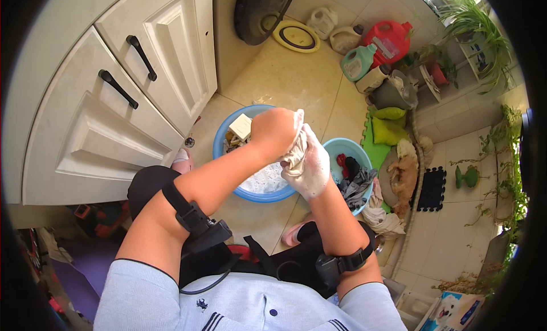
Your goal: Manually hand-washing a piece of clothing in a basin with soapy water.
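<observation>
Above a blue basin (219, 149) of suds, both hands grip a wet, light-coloured cloth (295, 156). My left hand (273, 128) is closed around its upper part, with white foam along the fingers. Lather covers much of my right hand (312, 166), which is shut on the cloth's other side. A pale block that looks like soap (240, 126) lies at the basin's left, by some patterned fabric (233, 144). To the right stands a smaller light blue basin (342, 144) holding dark, grey and red clothes (357, 181). My forearms hide part of the blue basin.
White cabinets (171, 53) line the left. Detergent bottles (359, 62), a red jug (389, 42) and a yellow lid-like disc (296, 36) stand beyond. At right, a tan dog (404, 177) lies near green cushions (389, 126); pale cloth (382, 217) lies on the floor.
</observation>
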